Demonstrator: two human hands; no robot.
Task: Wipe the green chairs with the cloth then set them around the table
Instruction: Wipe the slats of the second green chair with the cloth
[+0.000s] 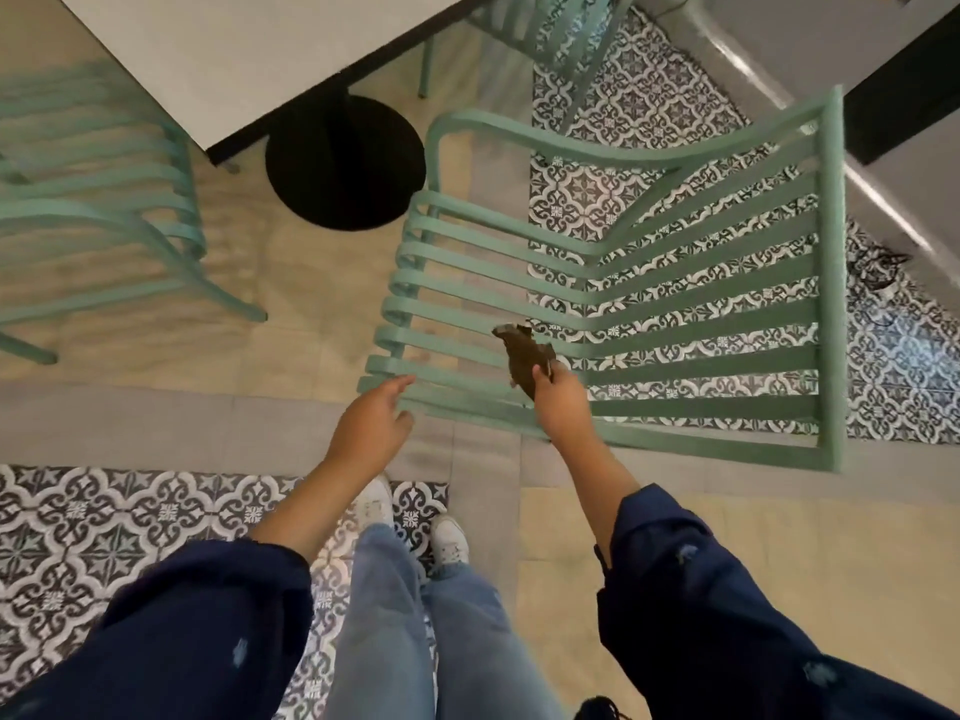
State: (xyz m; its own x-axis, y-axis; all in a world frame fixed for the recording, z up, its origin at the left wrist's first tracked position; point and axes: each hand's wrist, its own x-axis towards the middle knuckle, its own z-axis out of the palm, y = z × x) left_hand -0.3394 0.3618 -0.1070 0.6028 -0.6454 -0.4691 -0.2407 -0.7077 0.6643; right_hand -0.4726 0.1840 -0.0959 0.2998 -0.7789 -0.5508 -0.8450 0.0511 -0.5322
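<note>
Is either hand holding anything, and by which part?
The right hand grips the dark cloth by its near end, over the seat of the green chair. The left hand holds nothing.

It looks like a café or small eatery. Matching green slatted chairs [675, 283] stand near and left of a white table [208, 54] on a black round pedestal base [345, 163], over ornate black-and-white patterned tiles [104, 537].

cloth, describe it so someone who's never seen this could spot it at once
Start at the white table. Right of its black base stands the nearest green chair; over its seat the right hand holds the cloth. It is the only dark brown thing against that pale green.
</note>
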